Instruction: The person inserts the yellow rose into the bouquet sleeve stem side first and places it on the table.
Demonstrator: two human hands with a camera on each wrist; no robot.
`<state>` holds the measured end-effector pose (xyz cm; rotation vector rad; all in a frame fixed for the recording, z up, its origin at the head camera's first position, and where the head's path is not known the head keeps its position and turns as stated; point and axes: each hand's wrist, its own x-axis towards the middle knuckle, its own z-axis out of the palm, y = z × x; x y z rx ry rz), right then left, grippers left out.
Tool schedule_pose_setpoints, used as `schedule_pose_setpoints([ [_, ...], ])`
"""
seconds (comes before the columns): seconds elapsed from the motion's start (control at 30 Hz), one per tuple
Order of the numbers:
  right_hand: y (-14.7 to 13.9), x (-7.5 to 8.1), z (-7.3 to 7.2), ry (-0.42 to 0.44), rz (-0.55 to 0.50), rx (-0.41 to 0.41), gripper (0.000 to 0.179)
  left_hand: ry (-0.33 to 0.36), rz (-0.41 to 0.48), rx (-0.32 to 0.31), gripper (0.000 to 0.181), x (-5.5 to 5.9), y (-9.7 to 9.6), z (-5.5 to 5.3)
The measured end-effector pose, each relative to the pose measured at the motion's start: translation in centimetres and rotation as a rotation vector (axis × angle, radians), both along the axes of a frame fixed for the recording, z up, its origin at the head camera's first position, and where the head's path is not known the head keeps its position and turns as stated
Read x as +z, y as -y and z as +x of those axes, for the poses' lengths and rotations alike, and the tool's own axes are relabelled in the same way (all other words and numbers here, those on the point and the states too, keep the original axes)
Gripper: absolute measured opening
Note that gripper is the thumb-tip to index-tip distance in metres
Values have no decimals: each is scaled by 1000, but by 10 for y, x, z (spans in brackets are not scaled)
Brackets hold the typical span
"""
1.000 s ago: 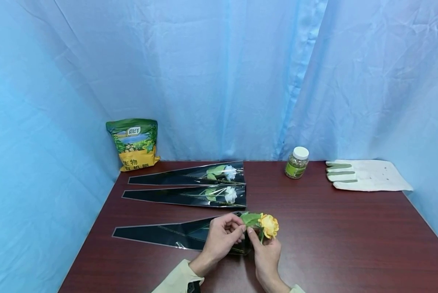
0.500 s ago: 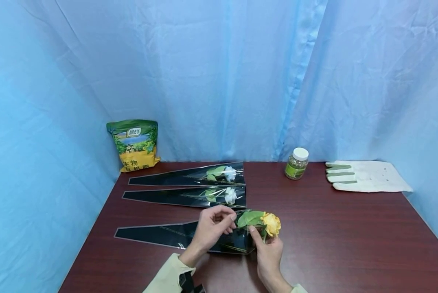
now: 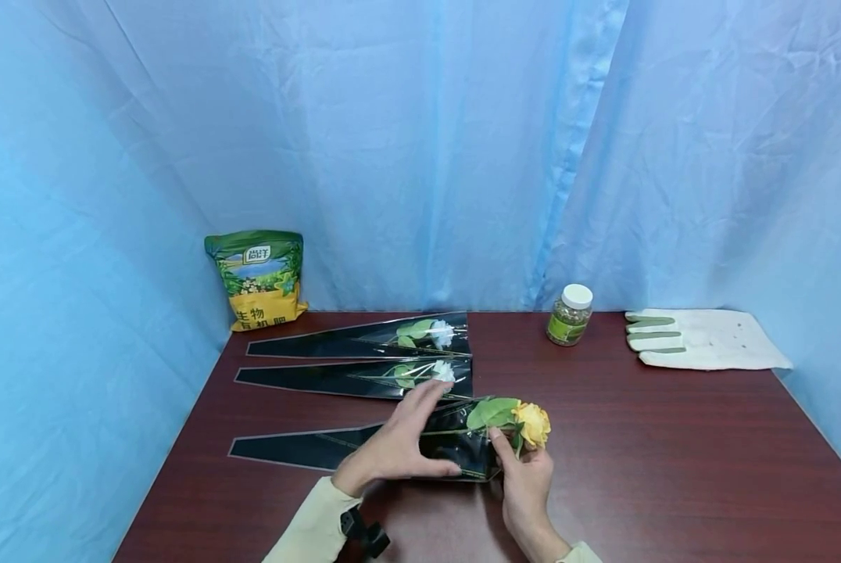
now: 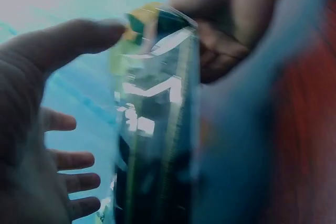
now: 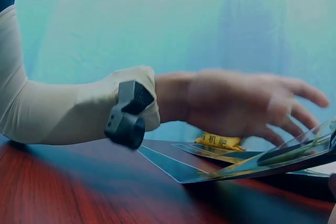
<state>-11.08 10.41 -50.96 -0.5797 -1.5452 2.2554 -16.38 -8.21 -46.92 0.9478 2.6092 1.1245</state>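
A yellow artificial rose (image 3: 532, 424) with green leaves lies partly in a black, clear-fronted flower sleeve (image 3: 456, 447); its bloom sticks out past the wide right end. My right hand (image 3: 529, 489) pinches the sleeve's mouth just below the bloom, thumb on top. Over the sleeve's wide part, my left hand (image 3: 392, 446) is spread, thumb and fingers apart on either side of it. The left wrist view shows the stem through the shiny film (image 4: 157, 145). In the right wrist view the sleeve (image 5: 247, 169) slopes up from the table toward its mouth.
Two more black sleeves, the far one (image 3: 308, 342) and the nearer one (image 3: 301, 378), each hold a pale flower. A fertilizer bag (image 3: 259, 277) stands at the back left. A white-lidded jar (image 3: 570, 314) and a work glove (image 3: 709, 338) are at the back right.
My left hand has let go near the sleeve's mouth, moved left and spread its fingers. The sleeve and rose, held by my right hand, have shifted slightly right.
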Motion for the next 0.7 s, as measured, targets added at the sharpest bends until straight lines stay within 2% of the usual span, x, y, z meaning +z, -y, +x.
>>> schedule_pose_setpoints([
  [0.13, -2, 0, -1, 11, 2, -8, 17, -96, -205, -55, 119, -9, -9, 4],
  [0.27, -3, 2, -2, 19, -6, -9, 18, -208, -311, -38, 125, -17, -18, 8],
  [0.37, -4, 3, -3, 13, -14, -4, 18, -258, -325, -2, 123, -21, -22, 10],
  [0.43, -5, 4, -3, 11, -15, 7, 19, -268, -322, 18, 120, -23, -24, 11],
  [0.57, -9, 6, -4, 24, 21, 63, 26, -245, -312, 46, 114, -24, -23, 10],
  [0.7, -18, 9, -5, 19, 75, 177, 32, -215, -290, 76, 110, -23, -23, 7],
])
